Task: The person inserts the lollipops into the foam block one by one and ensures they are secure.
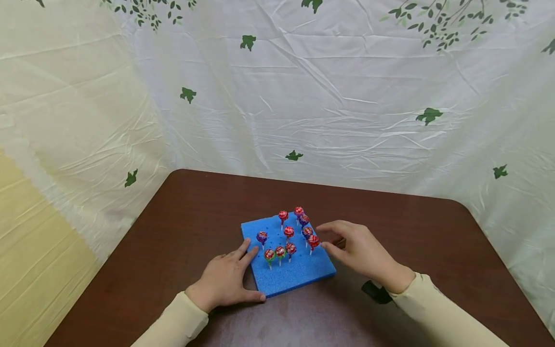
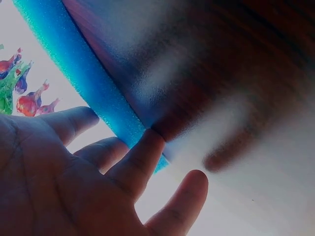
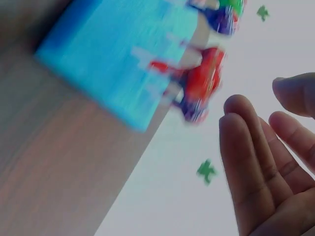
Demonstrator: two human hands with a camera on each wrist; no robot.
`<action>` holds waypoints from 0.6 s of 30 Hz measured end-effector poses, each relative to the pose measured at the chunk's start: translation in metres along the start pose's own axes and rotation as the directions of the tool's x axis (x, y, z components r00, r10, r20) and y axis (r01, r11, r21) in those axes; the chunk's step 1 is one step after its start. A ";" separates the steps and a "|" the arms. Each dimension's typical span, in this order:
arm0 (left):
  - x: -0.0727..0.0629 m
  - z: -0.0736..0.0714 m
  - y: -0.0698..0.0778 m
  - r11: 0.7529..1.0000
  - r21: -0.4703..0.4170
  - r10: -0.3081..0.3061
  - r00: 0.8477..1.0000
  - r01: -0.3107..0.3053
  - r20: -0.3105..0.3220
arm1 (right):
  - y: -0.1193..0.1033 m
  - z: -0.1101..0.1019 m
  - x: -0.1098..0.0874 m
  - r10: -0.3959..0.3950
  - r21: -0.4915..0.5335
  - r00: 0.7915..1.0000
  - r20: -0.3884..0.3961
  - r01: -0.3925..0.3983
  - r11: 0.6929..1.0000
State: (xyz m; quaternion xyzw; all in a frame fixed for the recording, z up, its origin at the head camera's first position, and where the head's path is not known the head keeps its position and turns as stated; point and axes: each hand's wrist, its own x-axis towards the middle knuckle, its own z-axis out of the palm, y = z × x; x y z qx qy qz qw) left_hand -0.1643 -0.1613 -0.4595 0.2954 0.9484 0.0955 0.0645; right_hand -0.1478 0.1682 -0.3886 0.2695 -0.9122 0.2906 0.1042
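Observation:
Several wrapped lollipops stand on sticks in a blue foam board [image 1: 295, 279]. Along the board's left edge rests my left hand [image 1: 224, 279], its fingers spread and its thumb at the near left corner. The left wrist view shows those fingertips against the foam side [image 2: 98, 88]. Just right of the board is my right hand [image 1: 362, 248], thumb and fingers apart, closest to a red lollipop [image 1: 313, 242]. In the right wrist view nothing lies between its fingers, and the blurred red lollipop [image 3: 204, 76] stands apart from them. A purple lollipop [image 1: 262, 237] stands near the left fingertips.
The board lies on a dark brown table [image 1: 208, 207]. A pale curtain [image 1: 347, 120] printed with green leaves hangs behind it. Something black [image 1: 376, 292] sits beneath the right wrist.

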 end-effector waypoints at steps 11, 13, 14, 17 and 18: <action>-0.007 -0.003 -0.009 0.997 -0.080 0.020 1.000 -0.020 0.005 | 0.038 -0.036 -0.032 0.118 -0.166 0.992 0.036 -0.111 0.980; -0.009 -0.005 -0.011 0.995 -0.095 0.028 1.000 -0.028 0.002 | 0.042 -0.039 -0.036 0.128 -0.221 0.991 0.038 -0.117 0.968; -0.010 -0.006 -0.013 0.995 -0.095 0.032 1.000 -0.031 0.000 | 0.044 -0.041 -0.038 0.131 -0.248 0.991 0.042 -0.116 0.962; -0.015 -0.011 -0.018 0.996 -0.092 0.021 1.000 -0.022 -0.011 | 0.052 -0.046 -0.043 0.151 -0.313 0.987 0.063 -0.124 0.942; -0.017 -0.014 -0.021 0.996 -0.087 0.011 1.000 -0.013 -0.016 | 0.055 -0.048 -0.044 0.158 -0.335 0.985 0.072 -0.125 0.934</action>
